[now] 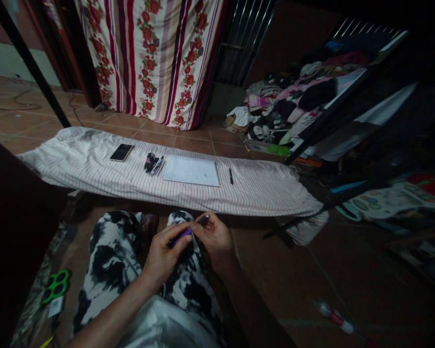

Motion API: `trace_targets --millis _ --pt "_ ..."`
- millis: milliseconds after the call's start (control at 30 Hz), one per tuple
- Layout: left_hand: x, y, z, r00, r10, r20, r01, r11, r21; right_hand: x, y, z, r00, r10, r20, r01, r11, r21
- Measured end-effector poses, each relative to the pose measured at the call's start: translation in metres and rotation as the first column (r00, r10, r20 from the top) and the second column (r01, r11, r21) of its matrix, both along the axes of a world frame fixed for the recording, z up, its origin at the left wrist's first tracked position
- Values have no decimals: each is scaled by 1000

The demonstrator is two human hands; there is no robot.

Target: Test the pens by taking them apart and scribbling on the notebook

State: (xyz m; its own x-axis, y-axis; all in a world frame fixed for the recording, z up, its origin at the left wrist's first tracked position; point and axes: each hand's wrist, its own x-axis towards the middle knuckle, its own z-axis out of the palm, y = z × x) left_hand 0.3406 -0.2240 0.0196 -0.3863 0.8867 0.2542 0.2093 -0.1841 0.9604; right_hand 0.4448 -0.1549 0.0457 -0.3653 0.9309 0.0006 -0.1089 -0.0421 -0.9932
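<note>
My left hand [164,253] is closed round a purple pen [183,235] over my lap. My right hand [214,237] pinches the pen's dark end, a cap or tip [203,220], with fingers pressed together. Both hands meet just below the near edge of a low striped ironing board [94,169]. On the board lie a spiral notebook [191,170], a bunch of pens [153,164], a single black pen [231,176] and a phone [122,152]. My legs in black-and-white patterned trousers [110,253] are under the hands.
A floral striped curtain [155,53] hangs behind the board. A heap of clothes [290,106] fills a rack at the right. Green scissors [56,285] lie on the floor at the left, a small bottle-like object [333,316] at the lower right. Tiled floor all around.
</note>
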Motion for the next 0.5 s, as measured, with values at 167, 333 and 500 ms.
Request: trace_targets --millis 167,333,500 --pt "3 2 -1 998 47 41 -47 999 -11 -1 -1 -5 1000 -1 11 1 1000 -13" --pt "5 2 2 996 74 48 -72 996 -45 -1 1 -8 998 -5 59 5 1000 1" --pt "5 1 3 994 99 49 -97 994 -43 -3 0 -10 999 2 51 -4 1000 29"
